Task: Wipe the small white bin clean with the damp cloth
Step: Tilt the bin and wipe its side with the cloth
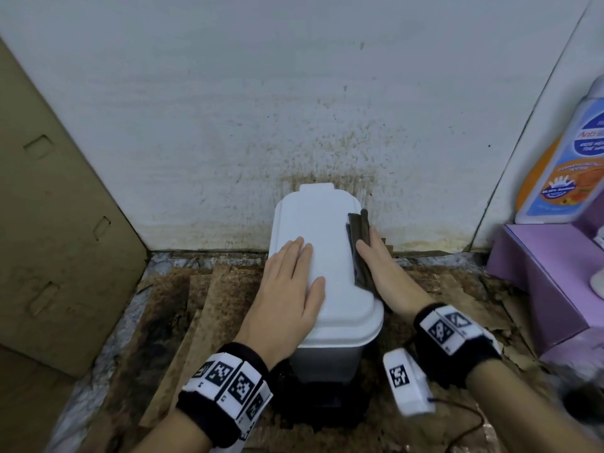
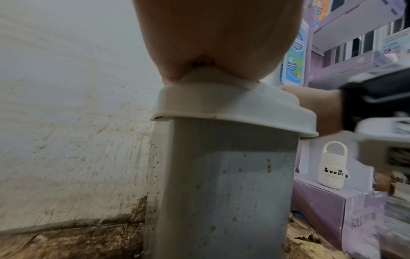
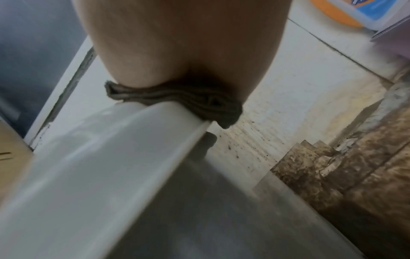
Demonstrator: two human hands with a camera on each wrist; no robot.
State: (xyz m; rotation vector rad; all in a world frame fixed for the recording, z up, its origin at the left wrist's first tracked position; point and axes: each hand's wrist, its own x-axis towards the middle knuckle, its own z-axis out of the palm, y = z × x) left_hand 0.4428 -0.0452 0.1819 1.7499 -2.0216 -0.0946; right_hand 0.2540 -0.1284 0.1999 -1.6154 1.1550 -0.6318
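Observation:
A small white bin with a shut lid stands on the floor against the wall; its grey body carries brown specks. My left hand lies flat on the left half of the lid, fingers straight; the left wrist view shows its palm on the lid's near end. My right hand holds a folded dark damp cloth against the lid's right rim, thumb on top and fingers along the outer side. In the right wrist view the cloth is squeezed between the palm and the rim.
The white wall behind the bin is stained brown. A cardboard sheet leans at the left. A purple box with a sanitiser bottle stands at the right, and a small white bottle. Dirty brown cardboard covers the floor.

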